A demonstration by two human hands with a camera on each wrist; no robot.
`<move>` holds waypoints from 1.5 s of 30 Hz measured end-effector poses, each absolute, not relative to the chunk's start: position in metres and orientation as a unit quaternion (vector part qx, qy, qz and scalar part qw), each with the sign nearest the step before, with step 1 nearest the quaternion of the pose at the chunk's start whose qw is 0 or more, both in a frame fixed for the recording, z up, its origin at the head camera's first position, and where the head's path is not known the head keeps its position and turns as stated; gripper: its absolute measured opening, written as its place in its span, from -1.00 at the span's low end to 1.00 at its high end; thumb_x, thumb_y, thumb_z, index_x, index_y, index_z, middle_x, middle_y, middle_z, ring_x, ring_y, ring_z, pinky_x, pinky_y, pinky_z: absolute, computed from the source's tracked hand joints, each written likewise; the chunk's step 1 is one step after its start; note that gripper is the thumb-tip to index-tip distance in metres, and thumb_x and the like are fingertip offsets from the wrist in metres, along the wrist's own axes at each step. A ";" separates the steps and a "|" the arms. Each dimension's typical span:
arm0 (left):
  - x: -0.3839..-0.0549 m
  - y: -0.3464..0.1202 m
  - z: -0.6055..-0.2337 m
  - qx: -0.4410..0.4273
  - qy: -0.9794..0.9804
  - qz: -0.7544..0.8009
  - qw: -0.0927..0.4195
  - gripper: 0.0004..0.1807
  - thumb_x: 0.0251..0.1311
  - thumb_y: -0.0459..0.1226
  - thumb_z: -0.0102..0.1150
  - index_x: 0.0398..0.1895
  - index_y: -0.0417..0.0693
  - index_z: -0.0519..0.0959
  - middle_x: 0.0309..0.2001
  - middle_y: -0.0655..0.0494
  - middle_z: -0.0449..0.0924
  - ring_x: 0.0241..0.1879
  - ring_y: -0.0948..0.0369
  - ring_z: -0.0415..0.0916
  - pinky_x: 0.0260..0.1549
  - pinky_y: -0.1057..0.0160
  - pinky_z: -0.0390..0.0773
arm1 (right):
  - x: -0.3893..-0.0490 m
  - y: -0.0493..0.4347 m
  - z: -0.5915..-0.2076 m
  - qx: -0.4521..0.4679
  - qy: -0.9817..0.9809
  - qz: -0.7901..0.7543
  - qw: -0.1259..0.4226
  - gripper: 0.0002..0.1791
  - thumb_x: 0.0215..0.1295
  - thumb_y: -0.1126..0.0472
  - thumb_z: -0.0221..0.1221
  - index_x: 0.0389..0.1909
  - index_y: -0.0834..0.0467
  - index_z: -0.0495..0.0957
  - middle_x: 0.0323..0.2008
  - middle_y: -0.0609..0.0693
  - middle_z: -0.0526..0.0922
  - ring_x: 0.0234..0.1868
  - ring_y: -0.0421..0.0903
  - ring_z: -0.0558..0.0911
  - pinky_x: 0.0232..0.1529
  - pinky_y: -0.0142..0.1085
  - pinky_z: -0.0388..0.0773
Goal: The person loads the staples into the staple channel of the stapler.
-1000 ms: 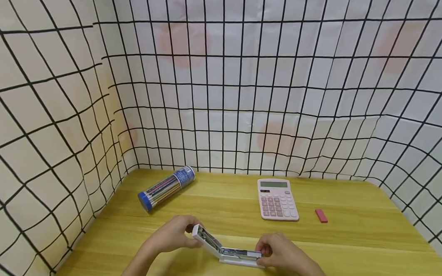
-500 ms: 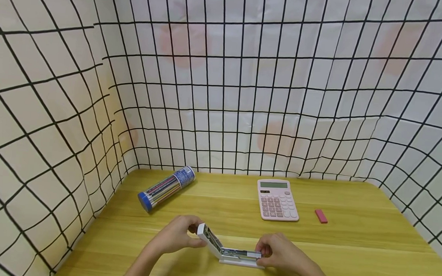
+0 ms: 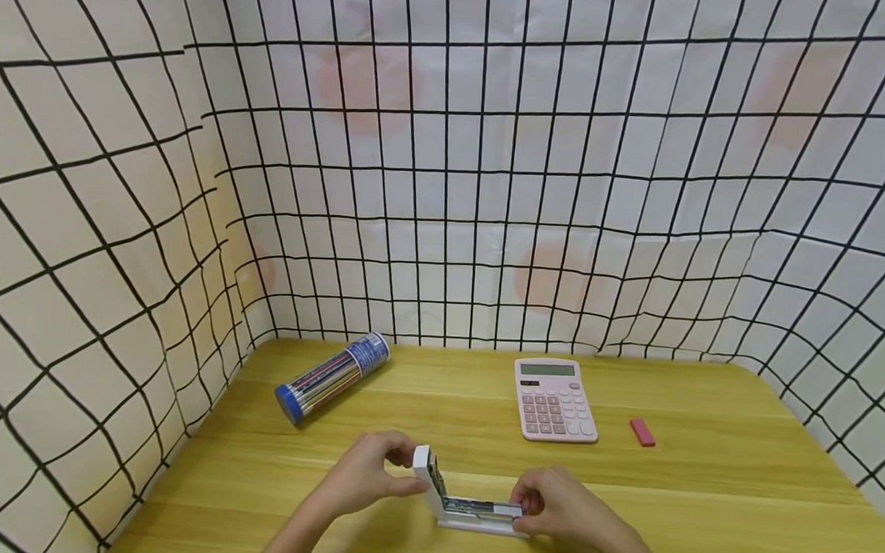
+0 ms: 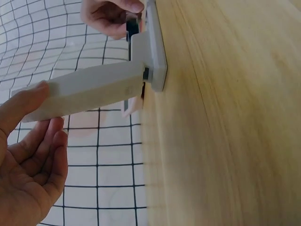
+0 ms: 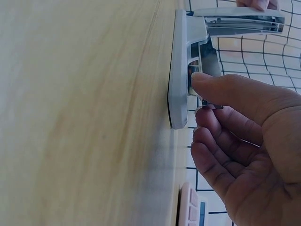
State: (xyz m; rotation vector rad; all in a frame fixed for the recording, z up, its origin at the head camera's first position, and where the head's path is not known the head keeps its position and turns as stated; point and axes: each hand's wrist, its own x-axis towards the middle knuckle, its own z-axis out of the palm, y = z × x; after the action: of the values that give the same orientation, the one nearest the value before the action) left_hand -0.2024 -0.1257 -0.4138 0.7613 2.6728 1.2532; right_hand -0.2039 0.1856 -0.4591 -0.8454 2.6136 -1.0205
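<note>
A white stapler (image 3: 478, 525) stands on the table with its top cover swung far up from the base. My left hand (image 3: 372, 476) pinches the free end of that cover (image 4: 89, 89) between thumb and fingers. At the other end, my right hand (image 3: 564, 507) has its thumb and fingertips around the front of the metal staple channel (image 5: 203, 92), just above the base (image 5: 178, 75). The channel lies along the base with its inside showing from above. Part of its front end is hidden by the right fingers.
Behind the hands, a clear tube of pencils (image 3: 332, 377) with blue ends lies at the left. A pink calculator (image 3: 556, 399) and a small red block (image 3: 642, 432) lie at the right. Grid-patterned cloth walls (image 3: 455, 185) border the wooden table (image 3: 436, 393).
My left hand has moved right and swung the stapler's cover from a low slant to nearly upright. The right hand and the stapler's base have stayed in place.
</note>
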 end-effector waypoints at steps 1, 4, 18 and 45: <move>-0.202 -0.125 -0.414 0.247 0.876 0.412 0.045 -0.71 0.01 -0.10 0.44 -0.26 -0.02 0.64 -0.33 0.23 0.60 -0.26 0.28 0.53 -0.18 0.20 0.58 | -0.204 0.186 -0.459 -0.287 0.887 -0.346 0.105 -0.81 0.00 0.15 0.43 -0.39 0.08 0.63 -0.54 -0.27 0.51 -0.52 -0.43 0.41 -0.47 -0.48 0.44; -0.201 -0.123 -0.415 0.241 0.877 0.414 0.042 -0.68 0.00 -0.10 0.45 -0.24 -0.06 0.64 -0.32 0.21 0.59 -0.23 0.24 0.53 -0.15 0.16 0.58 | -0.205 0.185 -0.460 -0.286 0.887 -0.346 0.104 -0.81 -0.01 0.15 0.44 -0.40 0.08 0.63 -0.55 -0.27 0.51 -0.51 -0.44 0.41 -0.46 -0.48 0.45; -0.200 -0.109 -0.426 0.227 0.865 0.448 0.021 -0.63 0.00 -0.09 0.45 -0.15 -0.07 0.67 -0.23 0.19 0.70 -0.23 0.33 0.55 -0.15 0.32 0.57 | -0.204 0.185 -0.459 -0.288 0.887 -0.347 0.103 -0.80 -0.01 0.16 0.44 -0.39 0.09 0.62 -0.54 -0.26 0.51 -0.51 -0.43 0.40 -0.47 -0.48 0.43; -0.197 -0.083 -0.434 0.240 0.842 0.482 0.030 -0.67 0.03 -0.14 0.43 -0.12 -0.01 0.66 -0.14 0.18 0.67 -0.18 0.34 0.57 -0.05 0.12 0.60 | -0.206 0.186 -0.461 -0.284 0.883 -0.354 0.115 -0.79 -0.01 0.13 0.45 -0.38 0.07 0.63 -0.53 -0.25 0.54 -0.50 -0.41 0.44 -0.46 -0.47 0.46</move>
State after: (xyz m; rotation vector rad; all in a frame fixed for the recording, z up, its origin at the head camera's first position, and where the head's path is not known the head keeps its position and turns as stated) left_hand -0.1970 -0.0829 -0.4345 0.7412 2.5959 1.4859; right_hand -0.2056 0.1857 -0.4606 -0.8316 2.5885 -1.0385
